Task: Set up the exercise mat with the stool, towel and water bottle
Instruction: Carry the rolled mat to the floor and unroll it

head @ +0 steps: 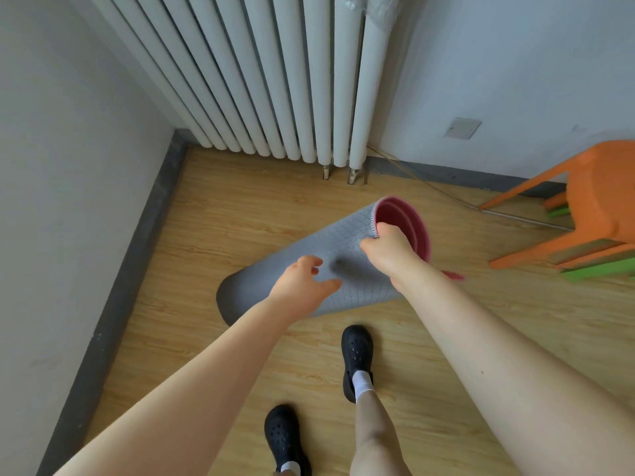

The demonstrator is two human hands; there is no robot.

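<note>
Above the wooden floor (213,218), rolled grey exercise mat (309,266), pink inside. Right hand (388,245) pinching its stitched open end; left hand (302,286) beside it, fingers (314,261) loosely apart. Orange stools (594,201) stacked rightward.

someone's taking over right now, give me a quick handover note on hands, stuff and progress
Right hand: grips the open end of the rolled mat, thumb inside the roll, fingers on the grey outside.
Left hand: open, fingers spread over the middle of the roll; contact unclear.
Mat: still rolled, grey outside, pink inside, held above the wooden floor in front of the radiator.
Stools: stacked orange and green, at the right wall.
Towel and water bottle: not in view.
Done: mat picked up.
Left: unroll the mat on the floor, then bring a stool, the towel and the bottle.
</note>
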